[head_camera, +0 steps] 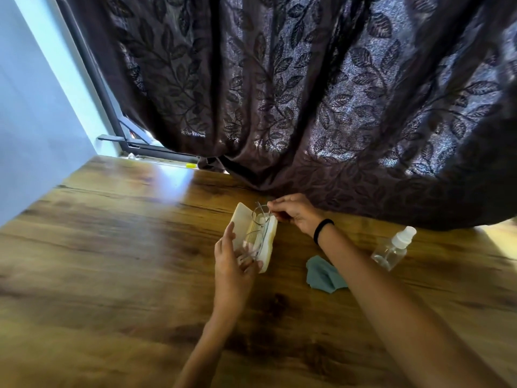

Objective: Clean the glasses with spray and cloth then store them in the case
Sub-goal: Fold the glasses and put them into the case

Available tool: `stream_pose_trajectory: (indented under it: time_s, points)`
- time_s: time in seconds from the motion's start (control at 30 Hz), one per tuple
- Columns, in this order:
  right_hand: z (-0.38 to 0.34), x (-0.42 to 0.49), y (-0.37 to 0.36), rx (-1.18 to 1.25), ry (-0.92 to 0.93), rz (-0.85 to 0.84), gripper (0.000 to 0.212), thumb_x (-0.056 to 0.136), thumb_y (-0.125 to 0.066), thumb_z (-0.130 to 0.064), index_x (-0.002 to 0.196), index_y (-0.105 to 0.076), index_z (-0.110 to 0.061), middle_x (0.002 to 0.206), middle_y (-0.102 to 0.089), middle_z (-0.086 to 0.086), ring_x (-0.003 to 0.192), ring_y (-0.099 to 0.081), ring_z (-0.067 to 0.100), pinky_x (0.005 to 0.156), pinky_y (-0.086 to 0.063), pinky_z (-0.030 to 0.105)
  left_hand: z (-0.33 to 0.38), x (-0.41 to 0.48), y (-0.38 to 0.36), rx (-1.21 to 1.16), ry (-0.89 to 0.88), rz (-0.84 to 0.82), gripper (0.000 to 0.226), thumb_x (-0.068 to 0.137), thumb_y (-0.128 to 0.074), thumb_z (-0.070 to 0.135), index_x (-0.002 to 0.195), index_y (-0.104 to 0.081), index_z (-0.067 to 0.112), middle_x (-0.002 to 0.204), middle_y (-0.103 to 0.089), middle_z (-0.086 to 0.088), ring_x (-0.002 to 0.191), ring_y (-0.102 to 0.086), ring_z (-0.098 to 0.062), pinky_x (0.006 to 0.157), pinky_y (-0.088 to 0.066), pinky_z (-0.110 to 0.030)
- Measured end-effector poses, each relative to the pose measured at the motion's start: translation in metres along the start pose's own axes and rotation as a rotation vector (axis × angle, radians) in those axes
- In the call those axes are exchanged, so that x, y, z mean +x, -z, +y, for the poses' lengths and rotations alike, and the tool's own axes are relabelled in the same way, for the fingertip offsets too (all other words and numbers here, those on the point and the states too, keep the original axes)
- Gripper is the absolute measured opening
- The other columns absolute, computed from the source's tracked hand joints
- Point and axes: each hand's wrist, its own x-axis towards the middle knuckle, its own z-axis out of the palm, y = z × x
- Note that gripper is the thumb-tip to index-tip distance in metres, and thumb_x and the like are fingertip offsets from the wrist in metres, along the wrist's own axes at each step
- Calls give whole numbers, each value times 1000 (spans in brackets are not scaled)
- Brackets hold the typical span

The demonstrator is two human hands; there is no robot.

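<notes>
Here the right hand (293,212) pinches the far end of the glasses (258,228) between thumb and fingers (272,205), at about twelve o'clock of the open case (265,247), likely to steer the thin frame in or out without touching the lenses. The left hand (233,264) cradles the near end of the case at six o'clock, its fingers curled around the shell and seemingly touching the frame's near end, steadying it against the desk (126,261). The glasses lie lengthwise in the case, slightly raised at the far end. The frame is fine, pale wire with clear lenses; the case is a cream, smooth hard shell with rounded corners. At four o'clock lies a soft, crumpled teal cloth (324,274); further out at three o'clock, a clear plastic spray bottle (391,249) lies tilted. The desk is glossy wood grain.
</notes>
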Motion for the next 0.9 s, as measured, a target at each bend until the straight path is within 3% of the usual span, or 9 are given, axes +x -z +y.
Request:
stream_pose_trajectory:
  time_s: [0.1,0.23,0.43,0.53,0.63,0.9]
  points:
    - [2,-1,4,-66,3,5,12,79,-67,-1,68,-62,-4,66,-58,9,49,-54,7,43,-48,12,0,-2,-3,123,-99,13,83,77,-66,-3,143,-20,18,142,-28,-8,121,-42,-17,95,-44,-35]
    - [8,-4,11,-101,-32,31,4,78,-67,1,80,-64,3,67,-59,10,56,-54,13,42,-48,12,-1,-4,-4,225,-199,-13,90,77,-67,-4,144,-14,23,146,-22,-7,123,-38,-13,97,-39,-27]
    - [17,-8,15,-137,-45,79,14,78,-68,-1,66,-61,-6,66,-60,7,55,-55,11,40,-46,12,-5,-7,-7,329,-317,-64,100,74,-67,-8,142,-7,35,150,-16,-8,123,-43,-22,90,-49,-37]
    - [17,-9,14,-167,-33,78,14,78,-68,-2,68,-61,-7,66,-60,5,54,-55,10,41,-47,11,-9,-7,-6,380,-363,-71,102,75,-67,-5,142,-3,38,149,-16,-7,119,-43,-16,84,-51,-30]
    - [17,-10,12,-172,-21,75,13,78,-67,-1,69,-60,-6,66,-59,7,54,-54,11,41,-47,12,-11,-7,-7,425,-398,-81,102,76,-68,-3,142,-1,38,146,-20,-7,113,-45,-10,78,-50,-22]
    - [20,-10,8,-152,-13,102,16,78,-67,0,68,-57,-8,66,-59,6,53,-54,11,39,-46,11,-14,-8,1,396,-454,-130,88,79,-65,-4,141,-14,31,136,-42,-11,117,-52,-22,89,-49,-35]
